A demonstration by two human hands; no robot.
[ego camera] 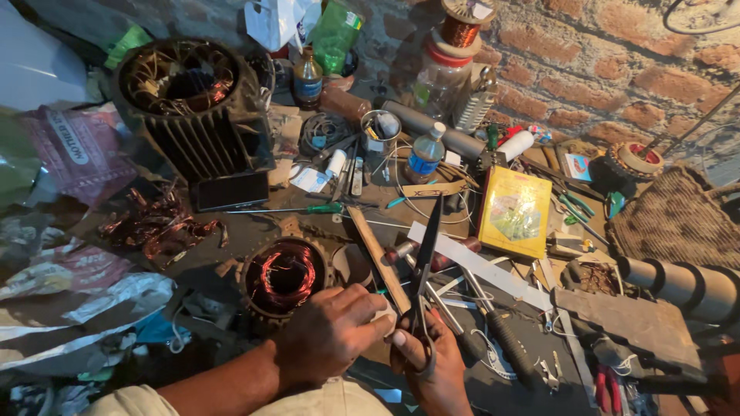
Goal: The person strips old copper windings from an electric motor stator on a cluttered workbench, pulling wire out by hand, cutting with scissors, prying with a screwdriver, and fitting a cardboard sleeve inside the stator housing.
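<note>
Between right fingers (420, 358): upright scissors (423, 270).

My right hand (428, 358) wraps the handles of the scissors (422, 285), so their loops are mostly buried under my fingers (408, 339), and my wrist runs off the bottom edge. Between my left hand (331, 335) and the scissors sits something small and pale; my knuckles cover nearly all of it, and I cannot tell what it is. Left of the scissors, the small copper-wound stator (284, 276) loses its near rim behind my left hand. Far right of the scissors, a ribbed grey tube (682, 281) is cut by the frame edge. The surface (254, 223) is mostly buried under clutter.
</note>
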